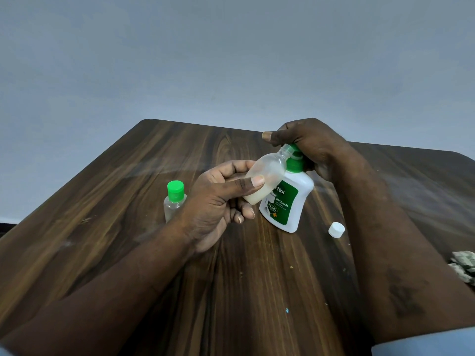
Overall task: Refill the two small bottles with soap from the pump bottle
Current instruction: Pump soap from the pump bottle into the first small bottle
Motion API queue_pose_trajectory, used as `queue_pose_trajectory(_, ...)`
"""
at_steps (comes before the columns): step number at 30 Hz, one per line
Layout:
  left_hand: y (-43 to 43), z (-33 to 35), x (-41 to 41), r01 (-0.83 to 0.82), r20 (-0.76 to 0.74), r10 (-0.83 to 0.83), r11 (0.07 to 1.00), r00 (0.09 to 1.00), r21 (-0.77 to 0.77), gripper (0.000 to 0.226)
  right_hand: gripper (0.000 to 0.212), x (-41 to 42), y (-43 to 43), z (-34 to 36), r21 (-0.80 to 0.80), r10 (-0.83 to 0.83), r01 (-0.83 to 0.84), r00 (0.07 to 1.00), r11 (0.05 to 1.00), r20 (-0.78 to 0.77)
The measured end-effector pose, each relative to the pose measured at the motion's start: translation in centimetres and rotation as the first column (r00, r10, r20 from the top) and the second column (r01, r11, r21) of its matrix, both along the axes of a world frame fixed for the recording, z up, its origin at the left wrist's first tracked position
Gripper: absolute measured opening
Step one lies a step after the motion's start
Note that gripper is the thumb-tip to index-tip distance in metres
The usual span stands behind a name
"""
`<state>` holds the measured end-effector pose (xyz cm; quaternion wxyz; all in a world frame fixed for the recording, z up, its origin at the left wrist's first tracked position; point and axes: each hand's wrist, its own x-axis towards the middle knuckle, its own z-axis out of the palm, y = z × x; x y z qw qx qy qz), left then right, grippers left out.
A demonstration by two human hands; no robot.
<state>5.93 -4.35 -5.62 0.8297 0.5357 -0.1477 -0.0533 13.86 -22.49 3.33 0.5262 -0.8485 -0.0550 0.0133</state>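
Observation:
My left hand (221, 204) grips a small uncapped clear bottle (267, 176), tilted with its open neck up against the nozzle of the pump bottle. A little pale soap lies in its lower end. The white pump bottle (288, 204), with a green label and green pump, stands on the dark wooden table (128, 227). My right hand (308, 145) covers and clasps the pump head from above. A second small clear bottle (173, 201) with a green cap stands upright to the left, partly behind my left wrist. A loose white cap (336, 229) lies to the right of the pump bottle.
A crumpled grey-green cloth (464, 265) lies at the table's right edge. A plain grey wall rises behind the table's far edge.

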Motion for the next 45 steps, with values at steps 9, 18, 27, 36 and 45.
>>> queue_pose_trajectory(9,0.1,-0.13,0.24,0.02,0.019,-0.019,0.999,1.0,-0.032,0.04,0.027,-0.04,0.12,0.02,0.047,0.001,0.0,1.0,0.999,-0.019)
queue_pose_trajectory(18,0.13,-0.21,0.36,0.001,-0.001,-0.001,1.0,1.0,-0.022,0.036,0.029,-0.06,0.02,-0.13,0.03,0.007,-0.007,1.0,1.0,-0.023)
queue_pose_trajectory(27,0.26,-0.08,0.29,0.023,0.011,-0.023,0.999,1.0,-0.031,0.041,0.031,0.14,0.02,0.04,0.017,0.007,-0.006,1.0,1.0,-0.017)
queue_pose_trajectory(36,0.22,-0.18,0.3,0.004,0.005,-0.004,1.0,1.0,-0.018,0.037,0.026,-0.32,0.09,-0.07,0.033,0.0,0.001,0.999,0.999,-0.038)
queue_pose_trajectory(45,0.14,-0.03,0.25,0.018,0.001,-0.018,0.999,1.0,-0.03,0.035,0.026,-0.24,0.1,0.23,-0.003,-0.011,0.011,1.0,1.0,-0.006)
